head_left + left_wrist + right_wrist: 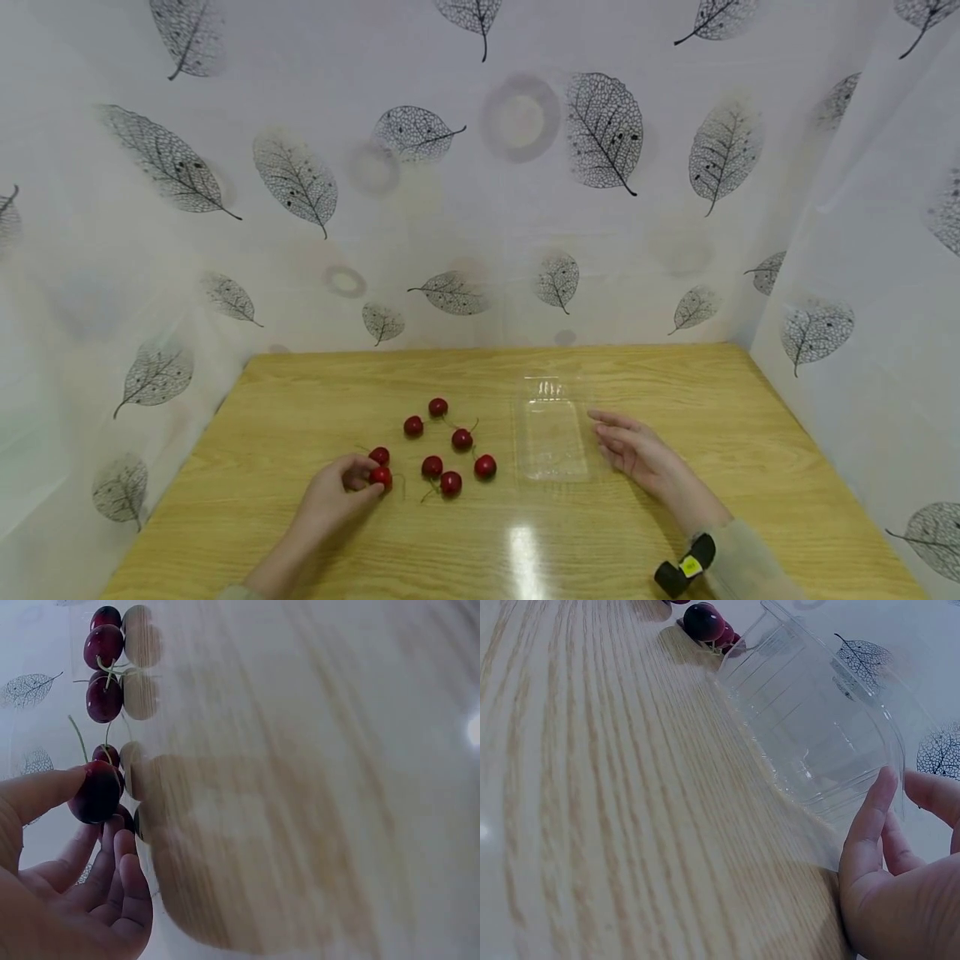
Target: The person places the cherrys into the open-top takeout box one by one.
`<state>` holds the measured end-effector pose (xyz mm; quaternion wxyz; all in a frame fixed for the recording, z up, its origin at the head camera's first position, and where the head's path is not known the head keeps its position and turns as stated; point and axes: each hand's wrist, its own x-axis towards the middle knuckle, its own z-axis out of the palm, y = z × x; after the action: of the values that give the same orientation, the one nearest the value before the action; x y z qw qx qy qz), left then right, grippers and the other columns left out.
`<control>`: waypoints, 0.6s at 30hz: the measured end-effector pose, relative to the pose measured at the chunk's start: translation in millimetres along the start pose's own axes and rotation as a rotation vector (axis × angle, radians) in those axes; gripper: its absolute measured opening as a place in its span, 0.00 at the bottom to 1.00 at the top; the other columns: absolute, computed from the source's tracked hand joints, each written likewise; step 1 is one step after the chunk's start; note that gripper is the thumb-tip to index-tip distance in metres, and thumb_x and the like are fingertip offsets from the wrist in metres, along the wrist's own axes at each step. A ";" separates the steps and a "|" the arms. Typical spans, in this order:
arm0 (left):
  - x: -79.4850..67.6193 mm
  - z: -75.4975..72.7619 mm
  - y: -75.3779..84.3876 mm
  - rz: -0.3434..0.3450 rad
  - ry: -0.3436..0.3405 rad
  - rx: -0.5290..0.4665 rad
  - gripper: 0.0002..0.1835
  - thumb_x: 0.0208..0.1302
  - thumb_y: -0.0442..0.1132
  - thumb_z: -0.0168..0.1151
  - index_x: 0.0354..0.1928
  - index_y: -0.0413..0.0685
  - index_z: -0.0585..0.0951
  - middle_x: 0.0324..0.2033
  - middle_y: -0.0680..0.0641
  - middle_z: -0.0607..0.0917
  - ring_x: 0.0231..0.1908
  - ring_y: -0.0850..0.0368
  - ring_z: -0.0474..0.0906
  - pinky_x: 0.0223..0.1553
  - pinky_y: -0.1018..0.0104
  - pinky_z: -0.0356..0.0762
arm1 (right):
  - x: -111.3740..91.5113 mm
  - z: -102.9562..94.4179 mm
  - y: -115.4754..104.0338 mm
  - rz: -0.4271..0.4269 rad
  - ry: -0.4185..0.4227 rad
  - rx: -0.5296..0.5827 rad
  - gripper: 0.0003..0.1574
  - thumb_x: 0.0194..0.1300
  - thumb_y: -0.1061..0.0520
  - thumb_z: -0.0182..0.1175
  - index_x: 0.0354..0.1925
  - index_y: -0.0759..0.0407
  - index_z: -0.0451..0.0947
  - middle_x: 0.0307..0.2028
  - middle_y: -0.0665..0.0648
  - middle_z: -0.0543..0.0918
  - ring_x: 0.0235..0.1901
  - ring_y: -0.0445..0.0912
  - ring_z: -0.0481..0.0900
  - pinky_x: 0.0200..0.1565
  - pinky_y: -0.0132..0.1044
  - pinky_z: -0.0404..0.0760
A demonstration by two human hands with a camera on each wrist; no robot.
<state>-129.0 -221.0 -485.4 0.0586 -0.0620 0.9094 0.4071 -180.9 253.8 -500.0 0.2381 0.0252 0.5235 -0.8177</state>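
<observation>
Several red cherries [450, 454] with stems lie loose on the wooden table [300, 392]. My left hand [366, 477] pinches the nearest-left cherry [382, 477] between thumb and fingers; in the left wrist view this cherry [96, 793] sits at the fingertips [71, 780], with other cherries [103, 696] behind it. A clear plastic container [553, 433] stands to the right of the cherries, with nothing in it. My right hand [611, 432] rests beside its right wall with fingers straight. In the right wrist view the fingertips [874, 814] touch the container [810, 720].
White sheets printed with grey leaves [600, 133] wall in the table at the back and on both sides. A black band with a yellow tag [686, 567] sits on my right wrist. Bare wood lies in front of the hands and along the far edge.
</observation>
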 end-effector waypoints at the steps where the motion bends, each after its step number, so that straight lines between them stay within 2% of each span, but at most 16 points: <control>1: -0.2 -0.3 0.5 0.001 0.003 -0.006 0.16 0.61 0.33 0.76 0.50 0.42 0.85 0.43 0.47 0.89 0.40 0.57 0.82 0.42 0.67 0.79 | 0.3 0.3 0.0 -0.001 -0.001 0.000 0.20 0.82 0.65 0.53 0.50 0.44 0.87 0.42 0.44 0.90 0.41 0.34 0.87 0.47 0.25 0.87; 8: -1.4 -2.7 6.8 0.015 0.010 -0.069 0.14 0.63 0.35 0.76 0.50 0.43 0.86 0.42 0.48 0.91 0.40 0.58 0.84 0.45 0.63 0.81 | 0.2 1.8 0.2 -0.003 -0.001 -0.019 0.19 0.81 0.64 0.54 0.50 0.42 0.87 0.42 0.43 0.90 0.42 0.33 0.88 0.48 0.25 0.87; 15: 2.4 3.0 19.3 0.064 0.012 -0.145 0.17 0.62 0.32 0.76 0.52 0.36 0.85 0.45 0.43 0.90 0.40 0.57 0.85 0.42 0.73 0.81 | 0.3 2.3 -0.1 -0.004 -0.010 -0.022 0.19 0.82 0.64 0.54 0.51 0.42 0.87 0.42 0.42 0.90 0.42 0.33 0.87 0.48 0.25 0.87; 18: 4.5 8.3 25.8 0.083 0.003 -0.185 0.17 0.62 0.31 0.76 0.52 0.35 0.85 0.46 0.41 0.90 0.41 0.57 0.84 0.42 0.75 0.82 | 0.4 1.6 0.8 -0.006 -0.022 -0.015 0.20 0.82 0.64 0.54 0.51 0.43 0.87 0.42 0.42 0.90 0.42 0.33 0.87 0.47 0.25 0.87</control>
<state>-137.1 -198.1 -472.7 0.0343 -0.0298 0.8698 0.4913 -180.6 252.0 -500.0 0.2416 0.0127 0.5271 -0.8147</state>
